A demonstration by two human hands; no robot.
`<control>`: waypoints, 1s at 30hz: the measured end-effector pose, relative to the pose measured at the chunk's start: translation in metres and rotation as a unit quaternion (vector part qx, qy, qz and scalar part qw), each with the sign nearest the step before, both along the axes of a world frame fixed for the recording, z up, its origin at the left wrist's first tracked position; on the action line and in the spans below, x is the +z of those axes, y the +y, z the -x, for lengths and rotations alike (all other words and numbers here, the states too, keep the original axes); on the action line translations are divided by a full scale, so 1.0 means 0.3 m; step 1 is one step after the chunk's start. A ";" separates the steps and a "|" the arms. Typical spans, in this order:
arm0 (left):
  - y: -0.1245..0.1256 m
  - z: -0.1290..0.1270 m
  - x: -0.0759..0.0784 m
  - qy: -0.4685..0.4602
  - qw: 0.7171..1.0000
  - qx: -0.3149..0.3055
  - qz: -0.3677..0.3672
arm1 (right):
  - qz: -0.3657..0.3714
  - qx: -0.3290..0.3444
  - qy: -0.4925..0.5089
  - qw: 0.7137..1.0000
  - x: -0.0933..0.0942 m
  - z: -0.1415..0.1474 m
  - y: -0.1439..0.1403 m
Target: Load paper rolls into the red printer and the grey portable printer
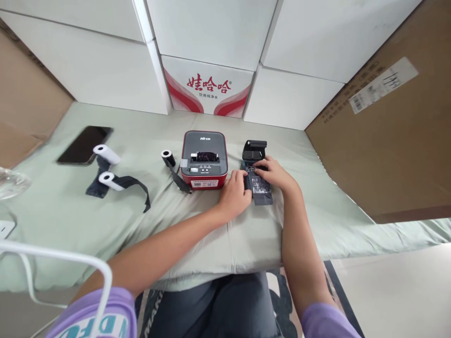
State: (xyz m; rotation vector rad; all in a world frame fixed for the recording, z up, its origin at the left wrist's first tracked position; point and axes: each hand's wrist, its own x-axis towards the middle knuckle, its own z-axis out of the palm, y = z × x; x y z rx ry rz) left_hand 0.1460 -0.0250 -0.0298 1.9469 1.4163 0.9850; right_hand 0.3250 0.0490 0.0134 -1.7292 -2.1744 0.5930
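Note:
A small black portable printer (pixel 249 183) lies on the cloth with its lid (pixel 254 149) raised at the far end. My left hand (pixel 235 195) grips its left side, fingers bent around the edge. Over the printer's open middle, my right hand (pixel 273 172) presses with curled fingertips; what lies right under them is hidden. A dark, shiny strip of paper (pixel 261 185) runs from there toward me along the right side. Just left of my left hand stands a red and black label printer (pixel 204 159), a dark strip showing in its top slot.
Left of the label printer lies a small paper roll (pixel 167 154) with a dark tail. Farther left are two more rolls, one white roll (pixel 106 154) behind another (pixel 106 178), and a blurred phone (pixel 84 144). White boxes (pixel 211 84) line the back; a cardboard box (pixel 384 141) stands right. A white tube (pixel 70 253) crosses front left.

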 end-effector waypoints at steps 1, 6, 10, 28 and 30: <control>0.000 0.000 0.000 0.000 1.000 0.000 -0.001 | -0.002 0.000 0.007 1.000 0.001 0.002 0.000; 0.001 0.000 0.001 0.003 1.000 0.000 0.005 | 0.011 -0.008 0.023 1.000 -0.003 -0.003 0.006; -0.001 0.000 0.002 0.013 1.000 -0.003 0.007 | 0.042 -0.009 0.023 0.999 -0.002 -0.009 0.018; 0.000 0.002 -0.002 0.004 1.000 0.004 0.006 | -0.021 -0.005 0.174 0.985 0.054 -0.051 -0.052; 0.001 0.002 -0.004 0.002 1.000 0.004 0.006 | -0.050 -0.011 0.211 0.976 0.063 -0.055 -0.057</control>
